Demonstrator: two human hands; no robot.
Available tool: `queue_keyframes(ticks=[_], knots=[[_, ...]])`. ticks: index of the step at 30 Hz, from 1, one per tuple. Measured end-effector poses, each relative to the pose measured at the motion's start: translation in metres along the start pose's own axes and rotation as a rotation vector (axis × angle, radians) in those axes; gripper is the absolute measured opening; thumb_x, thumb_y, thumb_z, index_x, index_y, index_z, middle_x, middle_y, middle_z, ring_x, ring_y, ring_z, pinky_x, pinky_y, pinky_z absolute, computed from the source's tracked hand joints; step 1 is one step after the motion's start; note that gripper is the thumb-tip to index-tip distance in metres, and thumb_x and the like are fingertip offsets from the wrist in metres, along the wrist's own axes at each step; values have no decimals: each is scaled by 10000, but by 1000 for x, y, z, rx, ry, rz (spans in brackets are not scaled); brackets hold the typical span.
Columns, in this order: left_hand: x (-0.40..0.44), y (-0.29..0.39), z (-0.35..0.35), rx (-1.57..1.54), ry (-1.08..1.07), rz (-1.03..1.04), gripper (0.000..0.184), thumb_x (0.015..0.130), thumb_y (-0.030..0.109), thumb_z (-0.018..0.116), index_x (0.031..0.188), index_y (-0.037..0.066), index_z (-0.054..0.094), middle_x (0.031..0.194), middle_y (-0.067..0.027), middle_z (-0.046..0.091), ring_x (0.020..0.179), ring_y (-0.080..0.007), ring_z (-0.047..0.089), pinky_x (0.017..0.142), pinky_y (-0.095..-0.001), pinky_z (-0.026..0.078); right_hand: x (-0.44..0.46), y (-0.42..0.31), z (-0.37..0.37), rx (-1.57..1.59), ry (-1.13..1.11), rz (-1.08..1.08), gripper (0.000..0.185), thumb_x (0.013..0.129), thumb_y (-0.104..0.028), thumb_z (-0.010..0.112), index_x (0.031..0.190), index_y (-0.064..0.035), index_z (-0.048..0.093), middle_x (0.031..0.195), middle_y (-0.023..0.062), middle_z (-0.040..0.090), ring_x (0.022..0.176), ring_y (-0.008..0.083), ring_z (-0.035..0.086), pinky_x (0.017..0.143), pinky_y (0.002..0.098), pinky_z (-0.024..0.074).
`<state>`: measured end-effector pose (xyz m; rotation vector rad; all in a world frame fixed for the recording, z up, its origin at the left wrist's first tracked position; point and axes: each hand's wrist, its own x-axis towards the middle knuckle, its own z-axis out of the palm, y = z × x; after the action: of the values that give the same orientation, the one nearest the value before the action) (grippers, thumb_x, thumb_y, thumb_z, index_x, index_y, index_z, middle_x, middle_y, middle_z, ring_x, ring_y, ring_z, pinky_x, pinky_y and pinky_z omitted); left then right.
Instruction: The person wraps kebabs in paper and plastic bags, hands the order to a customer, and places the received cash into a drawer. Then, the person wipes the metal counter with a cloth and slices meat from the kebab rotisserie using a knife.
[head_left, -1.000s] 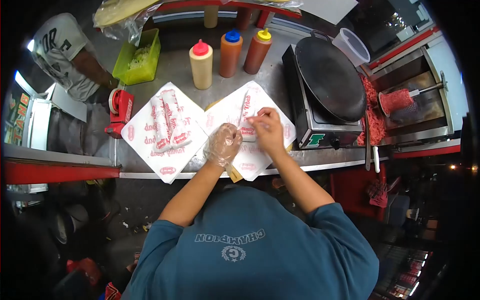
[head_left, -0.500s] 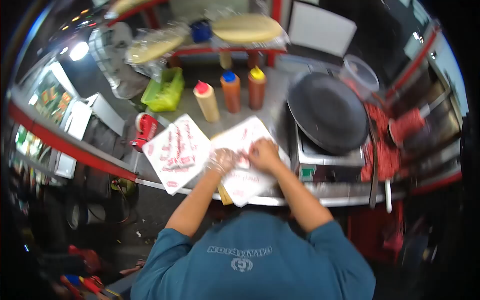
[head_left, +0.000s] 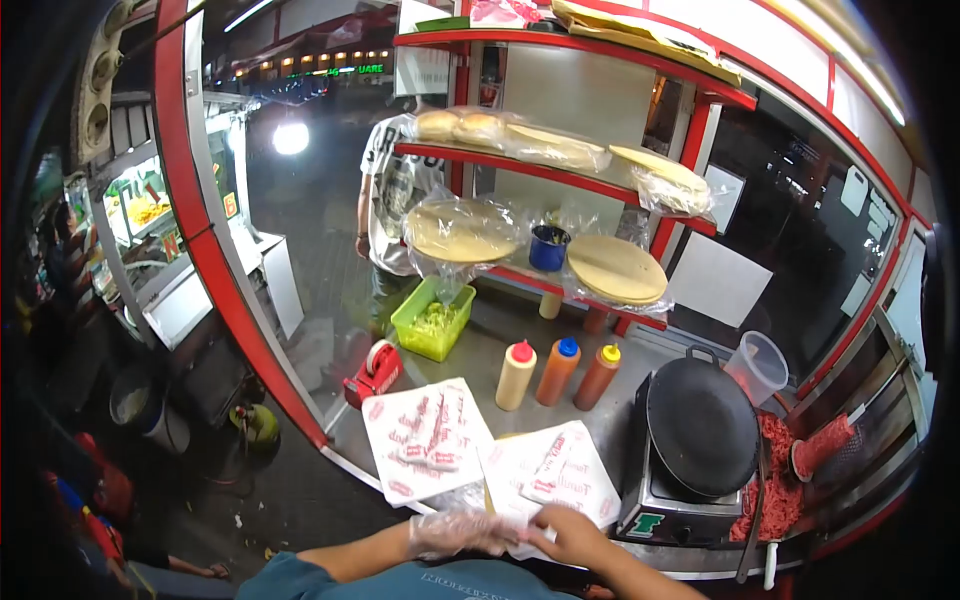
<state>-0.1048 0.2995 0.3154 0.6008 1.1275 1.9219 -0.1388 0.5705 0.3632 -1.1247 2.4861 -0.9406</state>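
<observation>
My left hand (head_left: 465, 533), in a clear plastic glove, has its fingers pressed together at the counter's front edge. Bare, my right hand (head_left: 568, 536) pinches close to the gloved fingertips; whatever either hand holds is too small to make out. Just beyond them, a printed paper sheet (head_left: 590, 490) carries one wrapped roll (head_left: 547, 470). To its left, another printed sheet (head_left: 390, 480) bears wrapped rolls (head_left: 437, 440) lying together.
Behind the sheets stand three sauce bottles (head_left: 557, 372). A green tub (head_left: 432, 325) and red tape dispenser (head_left: 374, 375) are left. A black pan (head_left: 702, 425) on a stove and red meat (head_left: 778, 480) are right. Shelves hold bagged flatbreads (head_left: 615, 268). A person (head_left: 395, 190) stands beyond.
The view has tilted up, showing the shelves and placing the hands low in the picture. Both hands have moved from over the right sheet's roll to its near edge.
</observation>
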Motion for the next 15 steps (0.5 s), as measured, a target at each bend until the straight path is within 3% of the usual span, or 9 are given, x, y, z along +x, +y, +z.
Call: queue_keyframes(ticks=[2, 4, 6, 7, 8, 10, 11, 13, 15], knots=[[-38, 5, -8, 51, -74, -229, 586, 1128, 413, 354, 1588, 51, 369, 1575, -151, 449, 1445, -255, 446, 1187, -393, 362, 18, -30, -6, 113, -415, -157, 225, 997, -241, 657, 987, -17, 641, 893, 176, 632, 846, 368, 633, 780, 430, 510], [-71, 37, -24, 582, -255, -96, 610, 1130, 428, 324, 1598, 37, 339, 1614, -149, 392, 1478, -272, 406, 1204, -409, 334, 45, -46, -5, 239, -515, -319, 273, 1044, -246, 596, 892, -19, 598, 815, 186, 584, 795, 368, 619, 731, 445, 488], [-116, 56, -14, 153, -40, -131, 619, 1126, 435, 341, 1582, 17, 358, 1614, -153, 389, 1482, -274, 403, 1208, -418, 326, 76, -61, -13, 268, -652, -321, 313, 1050, -266, 590, 861, -16, 575, 785, 193, 558, 784, 365, 615, 717, 455, 475], [-132, 62, -7, -65, 65, -145, 624, 1123, 438, 350, 1573, 7, 368, 1614, -154, 388, 1483, -275, 401, 1210, -423, 321, 92, -72, -11, 160, -542, -322, 327, 1058, -267, 576, 855, -12, 558, 770, 200, 533, 767, 367, 612, 700, 464, 462], [-143, 67, -1, -57, 111, -103, 652, 1103, 428, 406, 1566, -28, 350, 1594, -185, 404, 1485, -296, 396, 1215, -438, 316, 110, -91, -11, 129, -370, -448, 365, 1055, -279, 592, 813, -11, 541, 747, 156, 528, 715, 349, 586, 662, 453, 447], [-162, 71, 4, -39, 205, -30, 732, 1064, 409, 518, 1551, -99, 314, 1553, -248, 437, 1488, -338, 384, 1223, -468, 305, 140, -118, 7, 126, -326, -597, 344, 1032, -259, 611, 812, -3, 545, 746, 169, 533, 730, 368, 593, 669, 463, 455], [-168, 58, 7, -121, 258, 53, 590, 1070, 434, 522, 1421, -39, 543, 1458, -197, 561, 1371, -306, 536, 1199, -479, 323, 153, -128, 19, 136, -342, -678, 334, 1020, -249, 619, 814, 3, 550, 746, 174, 541, 740, 375, 600, 676, 467, 462], [-186, 47, 10, -137, 348, 163, 559, 1066, 404, 532, 1403, -42, 552, 1397, -201, 583, 1277, -306, 561, 1126, -477, 363, 175, -131, 44, 199, -523, -883, 312, 994, -228, 633, 822, 25, 573, 743, 181, 576, 770, 381, 627, 705, 465, 487], [-210, 40, 16, -103, 470, 280, 529, 1061, 373, 542, 1386, -45, 560, 1335, -204, 605, 1183, -306, 587, 1052, -476, 404, 195, -150, 35, 362, -682, -888, 258, 952, -146, 623, 778, 36, 565, 741, 186, 579, 761, 370, 627, 696, 454, 483]])
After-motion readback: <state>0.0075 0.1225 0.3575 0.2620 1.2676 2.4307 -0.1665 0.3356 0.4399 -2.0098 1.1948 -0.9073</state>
